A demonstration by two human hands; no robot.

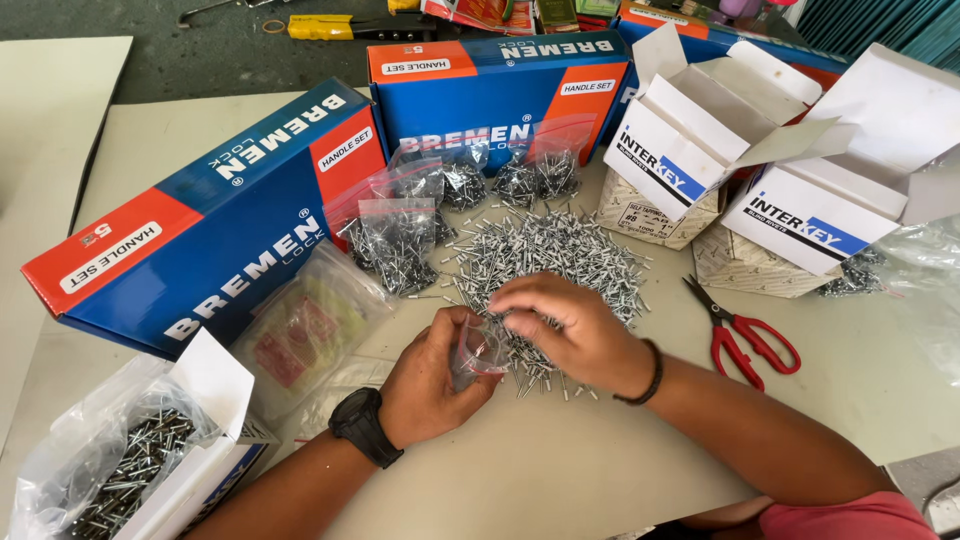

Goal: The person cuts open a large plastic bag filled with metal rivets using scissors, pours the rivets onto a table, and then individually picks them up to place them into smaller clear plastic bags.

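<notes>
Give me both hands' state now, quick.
Left hand: closed on a small clear plastic bag.
Right hand: fingers curled over the rivet pile, at the bag's mouth.

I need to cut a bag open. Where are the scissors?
In the head view, the red-handled scissors lie on the table at the right, just beyond the right forearm, between the rivet pile and the open white boxes.
</notes>
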